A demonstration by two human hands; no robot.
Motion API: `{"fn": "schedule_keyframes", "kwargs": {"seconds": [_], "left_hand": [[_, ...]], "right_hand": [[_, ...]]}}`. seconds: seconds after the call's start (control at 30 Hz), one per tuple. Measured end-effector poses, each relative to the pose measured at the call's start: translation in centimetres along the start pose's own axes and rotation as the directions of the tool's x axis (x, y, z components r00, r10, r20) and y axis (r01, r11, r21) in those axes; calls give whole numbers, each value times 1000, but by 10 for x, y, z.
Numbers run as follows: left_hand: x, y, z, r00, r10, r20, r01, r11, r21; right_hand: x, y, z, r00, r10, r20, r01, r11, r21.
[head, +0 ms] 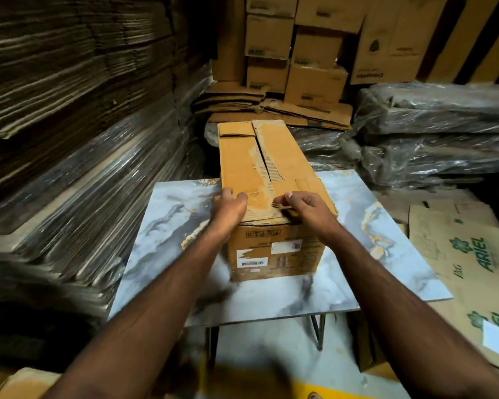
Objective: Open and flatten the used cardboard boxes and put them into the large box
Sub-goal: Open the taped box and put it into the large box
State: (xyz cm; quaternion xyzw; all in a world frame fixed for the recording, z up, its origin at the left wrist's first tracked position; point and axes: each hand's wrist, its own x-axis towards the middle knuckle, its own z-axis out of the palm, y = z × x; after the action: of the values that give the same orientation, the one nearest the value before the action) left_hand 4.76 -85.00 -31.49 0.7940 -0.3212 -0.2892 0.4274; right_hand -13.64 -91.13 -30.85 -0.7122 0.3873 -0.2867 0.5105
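Note:
A long brown cardboard box (242,162) stands on a marble-patterned table (357,254), its top flaps closed with a torn seam running down the middle. My left hand (229,208) rests on the near left top edge of the box, fingers lying on the flap. My right hand (306,208) sits at the near end of the seam, its fingers curled and pinching the torn edge of the right flap. White labels and a barcode show on the box's near end face.
Tall stacks of flattened cardboard (69,125) fill the left side. Stacked boxes (294,53) and plastic-wrapped bundles (432,133) stand behind. A flattened Ariel carton (467,269) lies at the right of the table. The table has thin black legs (319,329).

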Motion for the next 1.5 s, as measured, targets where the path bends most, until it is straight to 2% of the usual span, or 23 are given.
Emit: {"fn": "schedule_keyframes", "kwargs": {"seconds": [0.07,0.17,0.3,0.47,0.57,0.73,0.93,1.07,1.13,1.23,1.33,1.4,1.5], "left_hand": [[11,14,6,991,-83,102,63,981,182],[27,28,12,992,-127,25,112,938,327],[39,44,21,980,-196,-31,178,803,569],[52,72,39,950,-312,22,232,750,619],[58,74,41,939,-341,34,222,680,699],[60,72,44,934,-358,-7,250,636,730],[67,69,44,924,-380,-42,276,587,761],[74,77,41,914,-406,1,225,509,831],[75,83,39,921,-386,56,149,482,863],[74,86,37,912,-405,62,166,504,848],[77,88,29,904,-407,132,157,603,782],[78,90,22,909,-387,154,139,631,763],[76,85,22,912,-389,132,151,616,773]], "right_hand": [[1,-2,1,998,54,-41,-53,998,35],[10,-4,-3,991,119,-59,-106,978,181],[32,-4,-13,983,162,-82,-122,924,363],[71,-2,-17,935,182,-305,-56,923,380],[97,-7,-17,914,176,-366,-21,921,389],[127,-4,-7,891,160,-425,8,930,366],[136,25,-3,877,30,-480,80,975,207],[140,32,-2,897,-163,-411,114,983,-142],[139,34,0,926,-206,-316,109,948,-299],[136,30,3,946,-219,-240,91,887,-452],[132,24,6,969,-228,-99,107,743,-660],[128,21,8,979,-205,-16,126,660,-740],[123,19,9,976,-202,74,179,564,-806]]}}
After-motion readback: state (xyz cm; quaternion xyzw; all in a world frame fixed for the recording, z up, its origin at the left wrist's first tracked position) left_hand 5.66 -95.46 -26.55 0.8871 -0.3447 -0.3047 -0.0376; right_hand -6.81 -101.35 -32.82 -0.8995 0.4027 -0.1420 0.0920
